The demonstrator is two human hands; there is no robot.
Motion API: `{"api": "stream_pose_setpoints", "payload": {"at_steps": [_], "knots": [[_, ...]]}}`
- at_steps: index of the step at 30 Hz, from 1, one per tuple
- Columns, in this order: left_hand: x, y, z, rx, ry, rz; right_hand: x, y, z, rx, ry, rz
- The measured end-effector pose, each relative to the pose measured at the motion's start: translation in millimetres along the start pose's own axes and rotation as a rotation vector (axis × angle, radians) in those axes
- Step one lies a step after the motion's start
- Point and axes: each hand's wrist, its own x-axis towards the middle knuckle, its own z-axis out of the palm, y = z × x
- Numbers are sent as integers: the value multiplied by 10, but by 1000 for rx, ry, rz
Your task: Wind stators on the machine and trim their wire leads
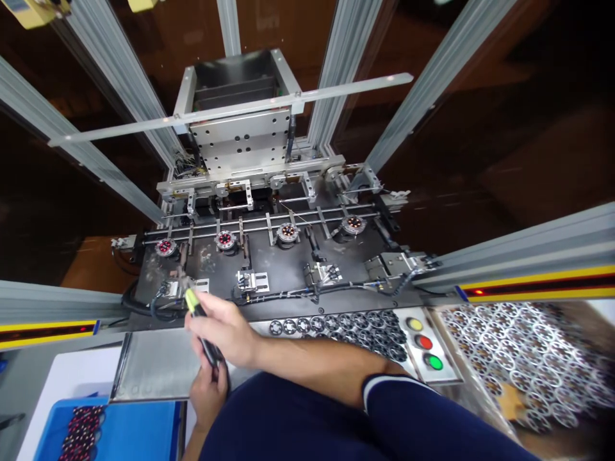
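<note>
Both hands grip a black-and-yellow tool (202, 323), right hand (225, 330) above left hand (209, 390).

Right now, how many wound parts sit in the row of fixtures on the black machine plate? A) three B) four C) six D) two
B: four round parts sit in the row of fixtures on the black machine plate, the first at the left, then and, and the last at the right.
</note>
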Motion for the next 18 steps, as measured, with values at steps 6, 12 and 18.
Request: {"api": "stream_pose_setpoints", "payload": {"at_steps": [6,12,18], "knots": [[16,14,-20,-20,-7,-36,-541,-325,-636,18,327,-147],[43,21,-25,-5,-27,-49,-317,-303,-1207,35,610,-220],[54,53,-41,33,-44,-73,-256,-303,-1228,94,658,-225]]}}
